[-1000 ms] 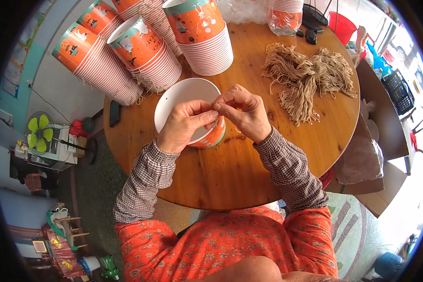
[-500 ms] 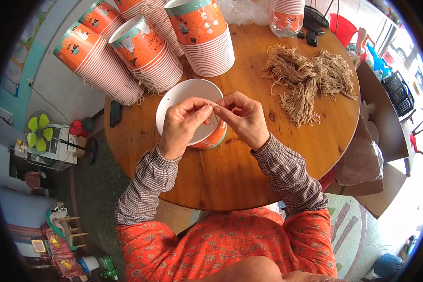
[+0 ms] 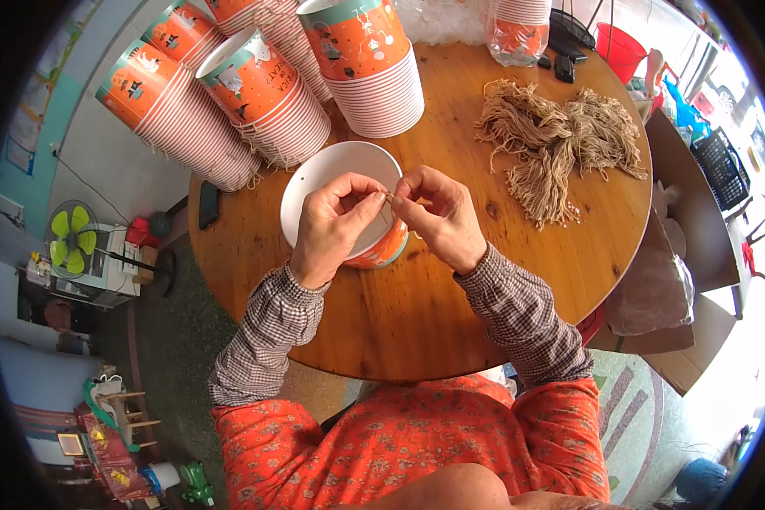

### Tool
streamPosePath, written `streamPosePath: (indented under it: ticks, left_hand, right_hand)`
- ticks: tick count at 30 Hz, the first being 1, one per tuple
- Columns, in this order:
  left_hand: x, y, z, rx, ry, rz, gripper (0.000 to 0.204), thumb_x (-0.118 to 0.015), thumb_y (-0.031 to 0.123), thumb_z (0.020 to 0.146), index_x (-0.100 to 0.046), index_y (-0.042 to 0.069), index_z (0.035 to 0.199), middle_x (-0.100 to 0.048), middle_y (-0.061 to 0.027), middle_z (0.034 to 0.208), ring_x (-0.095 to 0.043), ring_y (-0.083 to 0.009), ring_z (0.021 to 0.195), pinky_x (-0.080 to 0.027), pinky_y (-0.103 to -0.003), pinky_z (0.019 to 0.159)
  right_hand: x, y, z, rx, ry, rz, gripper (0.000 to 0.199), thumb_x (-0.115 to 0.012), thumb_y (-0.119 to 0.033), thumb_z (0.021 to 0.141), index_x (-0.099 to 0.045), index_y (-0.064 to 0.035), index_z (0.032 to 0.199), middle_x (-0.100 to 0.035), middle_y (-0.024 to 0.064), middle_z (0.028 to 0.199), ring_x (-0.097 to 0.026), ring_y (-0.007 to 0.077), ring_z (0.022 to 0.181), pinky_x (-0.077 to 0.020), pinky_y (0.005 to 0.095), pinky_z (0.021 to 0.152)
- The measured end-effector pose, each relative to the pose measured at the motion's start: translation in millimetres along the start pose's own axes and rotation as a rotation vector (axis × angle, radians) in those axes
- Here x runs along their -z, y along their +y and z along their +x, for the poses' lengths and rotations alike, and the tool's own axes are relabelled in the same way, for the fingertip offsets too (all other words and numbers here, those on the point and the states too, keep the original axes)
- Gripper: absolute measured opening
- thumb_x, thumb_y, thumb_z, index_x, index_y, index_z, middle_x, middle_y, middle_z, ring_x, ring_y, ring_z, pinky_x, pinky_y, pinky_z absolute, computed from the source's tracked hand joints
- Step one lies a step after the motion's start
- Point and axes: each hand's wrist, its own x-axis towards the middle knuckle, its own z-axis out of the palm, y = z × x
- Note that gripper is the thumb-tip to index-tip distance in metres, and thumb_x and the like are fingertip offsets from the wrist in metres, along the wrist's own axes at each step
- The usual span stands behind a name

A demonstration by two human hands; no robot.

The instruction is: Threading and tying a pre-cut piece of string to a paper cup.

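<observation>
An orange paper bucket (image 3: pixel 381 255) with a white inside sits on the round wooden table, its mouth tipped toward me. Over its near rim, my left hand (image 3: pixel 336 225) and my right hand (image 3: pixel 444 223) meet fingertip to fingertip. Both pinch a thin tan cord (image 3: pixel 388 198), and part of it hangs down against the bucket's wall. My fingers hide most of the cord, so whether it is knotted does not show. A small dark hole is visible in the bucket's left inner wall.
Stacks of nested orange buckets (image 3: pixel 370 89) stand at the far left, some with cords hanging from them. A loose bundle of tan cords (image 3: pixel 540 144) lies at the right. A dark phone (image 3: pixel 209 205) is near the left edge. Beside the table stands an open cardboard box (image 3: pixel 697 340).
My hands have shifted only slightly, the fingertips still together on the cord. The right hand's fingers have turned and drawn a little apart from the left's. The bucket has barely moved.
</observation>
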Motion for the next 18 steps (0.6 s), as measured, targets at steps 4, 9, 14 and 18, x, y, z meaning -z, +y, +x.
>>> streamPosePath:
  ticks: [4, 9, 14, 18]
  left_hand:
    - [0.2, 3.8, 1.4, 0.016, -0.020, -0.011, 0.011, -0.061, 0.012, 0.091, -0.064, 0.001, 0.093, -0.064, 0.0005, 0.086, -0.057, -0.0043, 0.080, -0.047, -0.020, 0.074]
    - [-1.4, 3.6, 2.8, 0.001, 0.004, -0.082, 0.008, -0.062, 0.009, 0.091, -0.063, 0.002, 0.093, -0.063, 0.0016, 0.085, -0.056, -0.0036, 0.079, -0.047, -0.021, 0.072]
    - [1.2, -1.3, 1.4, -0.053, 0.025, 0.045, 0.005, -0.062, 0.006, 0.089, -0.062, 0.002, 0.091, -0.061, 0.0010, 0.083, -0.057, -0.0049, 0.074, -0.047, -0.021, 0.067]
    - [-2.2, -0.1, 2.4, -0.362, 0.055, 0.439, 0.005, -0.065, 0.000, 0.084, -0.062, 0.000, 0.089, -0.060, -0.0035, 0.081, -0.059, -0.0107, 0.071, -0.047, -0.023, 0.062]
  right_hand:
    - [1.6, 7.7, 0.7, 0.070, 0.016, -0.076, 0.006, -0.062, -0.006, 0.083, -0.057, -0.0015, 0.084, -0.060, 0.0009, 0.079, -0.055, 0.0062, 0.071, -0.0458, 0.0219, 0.059]
    - [-2.7, 3.3, -0.9, 0.305, 0.021, -0.314, 0.008, -0.063, -0.007, 0.083, -0.058, -0.0017, 0.085, -0.062, 0.0030, 0.081, -0.056, 0.0086, 0.068, -0.0469, 0.0231, 0.059]
    - [-1.7, 5.3, -0.2, 0.266, 0.042, -0.263, 0.008, -0.063, -0.007, 0.083, -0.058, -0.0013, 0.086, -0.061, 0.0026, 0.080, -0.055, 0.0077, 0.067, -0.0464, 0.0227, 0.059]
    - [1.2, 8.6, 0.4, 0.230, 0.039, -0.249, 0.009, -0.063, -0.008, 0.083, -0.059, -0.0010, 0.087, -0.060, 0.0017, 0.078, -0.052, 0.0060, 0.064, -0.0452, 0.0217, 0.058]
